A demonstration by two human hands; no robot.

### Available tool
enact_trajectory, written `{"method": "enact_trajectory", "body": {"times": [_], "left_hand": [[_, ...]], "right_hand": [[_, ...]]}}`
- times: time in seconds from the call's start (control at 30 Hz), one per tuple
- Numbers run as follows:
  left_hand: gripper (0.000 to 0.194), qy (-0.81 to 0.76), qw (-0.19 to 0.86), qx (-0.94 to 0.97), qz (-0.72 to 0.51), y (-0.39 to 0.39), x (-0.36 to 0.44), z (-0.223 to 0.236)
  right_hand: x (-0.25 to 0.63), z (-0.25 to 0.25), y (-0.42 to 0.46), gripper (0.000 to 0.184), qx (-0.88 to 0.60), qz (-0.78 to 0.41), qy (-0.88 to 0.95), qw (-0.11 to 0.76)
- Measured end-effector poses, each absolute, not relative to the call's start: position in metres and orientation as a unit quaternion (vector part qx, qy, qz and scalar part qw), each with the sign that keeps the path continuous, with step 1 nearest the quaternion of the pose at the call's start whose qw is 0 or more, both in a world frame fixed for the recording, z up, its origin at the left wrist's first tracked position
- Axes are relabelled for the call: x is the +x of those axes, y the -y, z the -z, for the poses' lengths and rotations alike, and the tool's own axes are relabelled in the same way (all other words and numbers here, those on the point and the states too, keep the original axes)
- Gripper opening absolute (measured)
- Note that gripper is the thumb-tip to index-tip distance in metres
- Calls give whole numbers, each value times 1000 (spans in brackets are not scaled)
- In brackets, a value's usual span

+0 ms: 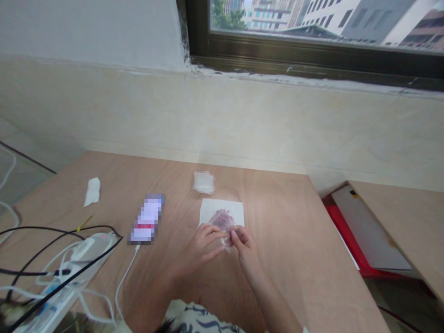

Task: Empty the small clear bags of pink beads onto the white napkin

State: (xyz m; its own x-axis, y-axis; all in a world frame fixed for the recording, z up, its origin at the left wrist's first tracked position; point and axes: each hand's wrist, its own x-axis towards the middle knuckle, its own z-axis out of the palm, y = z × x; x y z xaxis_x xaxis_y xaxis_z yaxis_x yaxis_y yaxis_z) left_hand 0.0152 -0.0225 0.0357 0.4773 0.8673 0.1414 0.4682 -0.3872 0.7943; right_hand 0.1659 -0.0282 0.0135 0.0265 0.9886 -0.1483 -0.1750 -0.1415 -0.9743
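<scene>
1. The phone (146,219) on the table is pixelated, so nothing on it can be read.
2. The left hand (201,247) and right hand (245,249) cover part of the clear bag (224,221); its pinkish contents are too small to tell.
3. The white packet (203,182) is too blurred to make out what it holds.
4. Cables cross the power strip (60,296), and the bottom edge cuts it off.
5. The bottom edge also cuts off the shirt (204,319).
6. The side table (398,217) partly hides the red folder (342,226).
7. The top edge cuts off the window (312,58).
8. A dark blur (10,314) in the lower left corner cannot be identified.
</scene>
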Motion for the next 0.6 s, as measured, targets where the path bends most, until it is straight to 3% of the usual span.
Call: {"method": "enact_trajectory", "body": {"times": [0.1, 0.27, 0.47, 0.6], "left_hand": [[31, -516, 371, 709, -305, 16, 1, -32], [20, -492, 469, 690, -247, 10, -9, -30], [17, -520, 441, 683, -261, 11, -4, -33], [19, -512, 430, 701, -250, 15, 5, -41]], "right_hand": [[179, -8, 29, 24, -480, -601, 434, 469], [190, -5, 28, 22, -485, -613, 465, 416], [178, -10, 37, 26, -663, -372, 466, 453], [161, -30, 41, 17, -559, -462, 568, 390]]}}
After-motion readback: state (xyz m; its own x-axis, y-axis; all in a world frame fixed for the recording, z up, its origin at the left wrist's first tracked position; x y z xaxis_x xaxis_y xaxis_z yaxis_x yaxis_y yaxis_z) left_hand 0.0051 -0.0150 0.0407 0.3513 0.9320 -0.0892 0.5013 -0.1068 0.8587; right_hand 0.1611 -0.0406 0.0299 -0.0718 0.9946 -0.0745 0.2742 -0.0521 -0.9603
